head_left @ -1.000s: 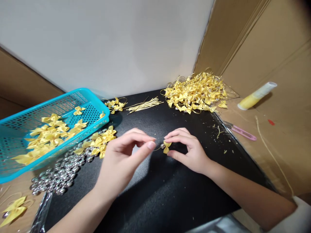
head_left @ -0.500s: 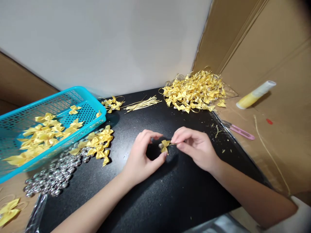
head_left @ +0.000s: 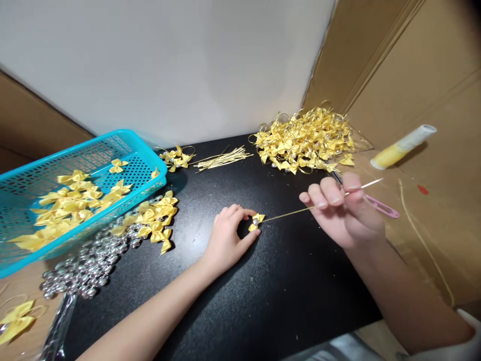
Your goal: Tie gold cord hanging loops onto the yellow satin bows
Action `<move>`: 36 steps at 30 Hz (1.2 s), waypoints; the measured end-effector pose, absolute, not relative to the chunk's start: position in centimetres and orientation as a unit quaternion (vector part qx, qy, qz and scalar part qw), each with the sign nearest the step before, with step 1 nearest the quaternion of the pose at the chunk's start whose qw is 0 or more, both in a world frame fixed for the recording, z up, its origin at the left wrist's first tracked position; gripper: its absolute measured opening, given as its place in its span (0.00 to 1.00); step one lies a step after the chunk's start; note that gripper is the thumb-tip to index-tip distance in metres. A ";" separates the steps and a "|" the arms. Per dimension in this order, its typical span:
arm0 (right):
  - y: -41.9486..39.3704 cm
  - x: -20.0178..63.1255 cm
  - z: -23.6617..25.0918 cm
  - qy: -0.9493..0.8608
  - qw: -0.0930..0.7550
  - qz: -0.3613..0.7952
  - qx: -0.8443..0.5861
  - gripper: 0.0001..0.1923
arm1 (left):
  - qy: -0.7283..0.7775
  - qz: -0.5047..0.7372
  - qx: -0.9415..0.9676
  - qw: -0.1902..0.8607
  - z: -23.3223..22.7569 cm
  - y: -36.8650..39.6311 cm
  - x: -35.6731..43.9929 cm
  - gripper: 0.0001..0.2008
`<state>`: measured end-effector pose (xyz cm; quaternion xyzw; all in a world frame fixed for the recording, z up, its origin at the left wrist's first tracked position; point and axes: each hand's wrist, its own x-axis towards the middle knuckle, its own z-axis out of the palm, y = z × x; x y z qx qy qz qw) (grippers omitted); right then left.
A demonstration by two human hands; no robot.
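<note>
The left hand (head_left: 227,235) is pinching a small yellow satin bow (head_left: 255,221) over the black counter (head_left: 263,296). The right hand (head_left: 343,210) is gripping a thin gold cord (head_left: 287,214), drawing it taut through the bow. Threading appears underway; the next move calls for steady tension.

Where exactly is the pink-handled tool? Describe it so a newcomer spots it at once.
Start at the black mat and go to its right edge, onto the cardboard. The pink-handled tool lies flat there, just beyond the right hand. It is the only pink thing; the tube farther back is yellow.
</note>
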<state>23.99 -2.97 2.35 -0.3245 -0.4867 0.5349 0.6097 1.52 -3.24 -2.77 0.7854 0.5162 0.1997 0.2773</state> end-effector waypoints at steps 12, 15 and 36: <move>-2.6 23.8 2.8 -0.441 0.594 0.621 -0.258 0.22 | 0.528 0.266 0.750 0.297 -3.5 -3.3 1.3 0.13; -2.6 23.6 2.5 -0.429 0.583 0.662 -0.194 0.19 | 0.531 0.298 0.730 0.311 -3.7 -3.2 1.1 0.12; -3.2 22.7 -0.6 -0.609 0.489 0.491 -0.386 0.17 | 0.467 0.455 0.433 0.622 -3.7 -2.4 1.2 0.19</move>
